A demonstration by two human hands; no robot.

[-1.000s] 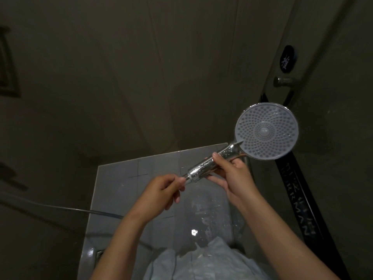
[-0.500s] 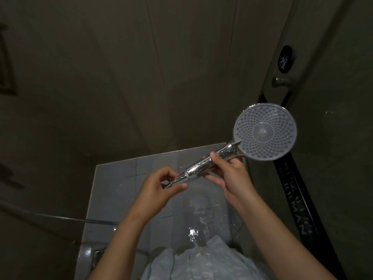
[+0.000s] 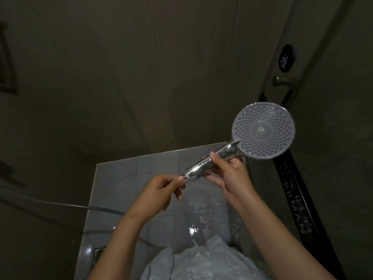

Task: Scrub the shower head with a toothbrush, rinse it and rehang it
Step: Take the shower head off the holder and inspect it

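Note:
A chrome shower head [image 3: 263, 130] with a round pale spray face is tilted up to the right, face toward me. My right hand [image 3: 232, 174] grips its wet chrome handle [image 3: 203, 164] around the middle. My left hand [image 3: 161, 190] pinches the hose fitting at the handle's lower end, thumb and forefinger against the white ring. The grey hose [image 3: 60, 205] trails off to the left behind my left forearm. No toothbrush is in view.
Wet grey floor tiles [image 3: 125, 178] lie below, with a floor drain [image 3: 99, 253] at the lower left. A glass door with a metal knob [image 3: 282, 80], a black sticker [image 3: 285, 58] and a black lettered strip [image 3: 292, 199] stands at the right. Dark walls close in.
My left hand's fingers have shifted at the handle's lower end, and now sit tight against the white ring. The shower head has barely moved.

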